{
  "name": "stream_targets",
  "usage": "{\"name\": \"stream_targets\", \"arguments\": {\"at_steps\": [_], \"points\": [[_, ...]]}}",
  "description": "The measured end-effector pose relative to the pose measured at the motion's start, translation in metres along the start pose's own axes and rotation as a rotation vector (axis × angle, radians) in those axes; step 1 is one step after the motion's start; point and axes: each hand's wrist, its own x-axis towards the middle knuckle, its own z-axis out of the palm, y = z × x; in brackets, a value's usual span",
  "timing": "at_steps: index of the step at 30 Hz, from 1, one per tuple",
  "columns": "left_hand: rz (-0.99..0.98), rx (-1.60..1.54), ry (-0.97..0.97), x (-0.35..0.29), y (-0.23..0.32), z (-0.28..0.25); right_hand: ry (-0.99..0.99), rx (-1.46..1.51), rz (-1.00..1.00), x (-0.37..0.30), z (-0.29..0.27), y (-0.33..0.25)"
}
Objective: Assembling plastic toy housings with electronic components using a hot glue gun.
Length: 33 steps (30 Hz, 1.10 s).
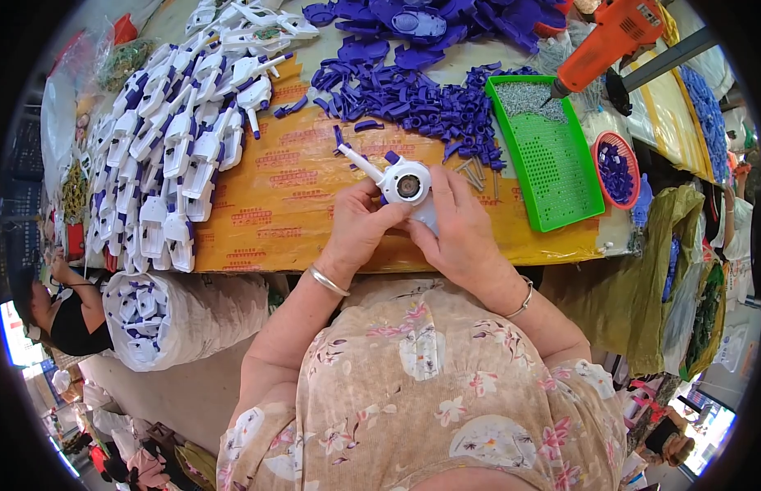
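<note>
Near the table's front edge, my left hand and my right hand hold a white plastic housing between them. It has a round boss with a dark round piece in its middle. A white tube juts from it to the upper left, and a small purple piece sits on top. The left thumb presses on its lower side, while the right fingers wrap its right side. Its underside is hidden by my hands. Just beyond my right fingers lie several thin metal pins.
White-and-purple assemblies are heaped at left. Behind are small purple parts and larger purple shells. A green perforated tray holds screws under an orange power screwdriver. A red basket, a filled sack and a person flank the table.
</note>
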Motion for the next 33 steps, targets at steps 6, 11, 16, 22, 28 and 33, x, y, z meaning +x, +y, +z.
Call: {"name": "stream_targets", "arguments": {"at_steps": [6,11,16,22,28,33], "points": [[0.052,-0.014,-0.004,-0.002,-0.002,-0.001,0.068,-0.152,-0.102,-0.003,0.004,0.007],[0.121,-0.02,0.02,-0.006,-0.003,0.0,0.111,-0.169,-0.153,-0.002,0.003,0.005],[0.223,-0.017,0.036,-0.008,-0.002,-0.003,0.18,0.109,-0.167,-0.001,0.0,0.008],[0.301,-0.068,0.015,-0.011,0.0,-0.01,0.046,1.064,0.35,-0.011,-0.008,0.021],[0.27,-0.146,-0.009,-0.013,0.002,-0.009,-0.004,1.191,0.298,-0.014,-0.01,0.03],[0.195,-0.229,0.105,-0.018,0.013,-0.005,-0.018,1.048,0.27,-0.002,-0.016,0.018]]}}
